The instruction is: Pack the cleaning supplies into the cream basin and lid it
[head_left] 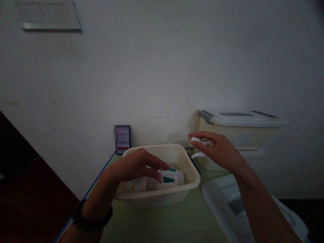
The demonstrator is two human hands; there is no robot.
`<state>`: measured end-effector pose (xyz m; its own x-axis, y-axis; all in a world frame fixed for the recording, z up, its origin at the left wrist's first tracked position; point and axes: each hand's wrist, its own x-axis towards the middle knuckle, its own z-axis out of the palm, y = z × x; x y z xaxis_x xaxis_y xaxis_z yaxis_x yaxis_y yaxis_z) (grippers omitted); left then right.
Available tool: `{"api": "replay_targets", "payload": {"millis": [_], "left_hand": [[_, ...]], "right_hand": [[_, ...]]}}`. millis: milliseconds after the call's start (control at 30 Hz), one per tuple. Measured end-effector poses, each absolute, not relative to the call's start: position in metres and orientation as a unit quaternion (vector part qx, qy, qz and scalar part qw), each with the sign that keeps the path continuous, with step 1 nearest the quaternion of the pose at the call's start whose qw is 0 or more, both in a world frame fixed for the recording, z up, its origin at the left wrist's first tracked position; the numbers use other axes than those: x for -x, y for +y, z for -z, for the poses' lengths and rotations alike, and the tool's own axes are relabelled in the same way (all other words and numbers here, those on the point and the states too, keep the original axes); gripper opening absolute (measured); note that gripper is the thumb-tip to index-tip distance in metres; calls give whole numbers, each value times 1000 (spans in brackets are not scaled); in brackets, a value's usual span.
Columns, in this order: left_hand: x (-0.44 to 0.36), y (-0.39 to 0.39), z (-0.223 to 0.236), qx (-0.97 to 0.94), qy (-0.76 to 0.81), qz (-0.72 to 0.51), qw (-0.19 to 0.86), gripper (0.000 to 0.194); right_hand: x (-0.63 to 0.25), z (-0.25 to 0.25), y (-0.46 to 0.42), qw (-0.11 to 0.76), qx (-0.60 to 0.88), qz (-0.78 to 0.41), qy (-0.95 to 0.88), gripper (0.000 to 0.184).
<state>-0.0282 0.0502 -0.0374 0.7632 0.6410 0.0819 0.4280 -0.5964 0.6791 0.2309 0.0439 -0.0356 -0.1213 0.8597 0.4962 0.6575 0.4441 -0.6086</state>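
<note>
My right hand (217, 150) is closed on a white trigger-shaped piece (198, 154), held beside the right rim of a cream plastic bin (164, 194). A thin white tube (177, 139) curves leftward from that piece, over the back of the bin. My left hand (141, 165) reaches over the bin's left side, thumb and fingers pinching a thin, pale strand (161, 175). Whether strand and tube are one piece, I cannot tell. Inside the bin, below my left fingers, lie a white container with green bands (178, 177) and a pale printed package (138, 185).
A phone (123, 140) leans upright against the wall behind the bin. To the right stands a lidded storage box (243, 130). A loose pale lid (217, 192) lies on the green tabletop (164, 224), partly under my right forearm.
</note>
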Motion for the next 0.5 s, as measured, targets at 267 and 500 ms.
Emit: {"api": "replay_targets", "payload": {"millis": [267, 500], "left_hand": [[30, 48, 34, -831, 346, -163, 404, 24], [33, 47, 31, -818, 336, -186, 428, 18]], "right_hand": [[-226, 37, 44, 414, 507, -135, -744, 26], [-225, 37, 43, 419, 502, -142, -743, 27]]}}
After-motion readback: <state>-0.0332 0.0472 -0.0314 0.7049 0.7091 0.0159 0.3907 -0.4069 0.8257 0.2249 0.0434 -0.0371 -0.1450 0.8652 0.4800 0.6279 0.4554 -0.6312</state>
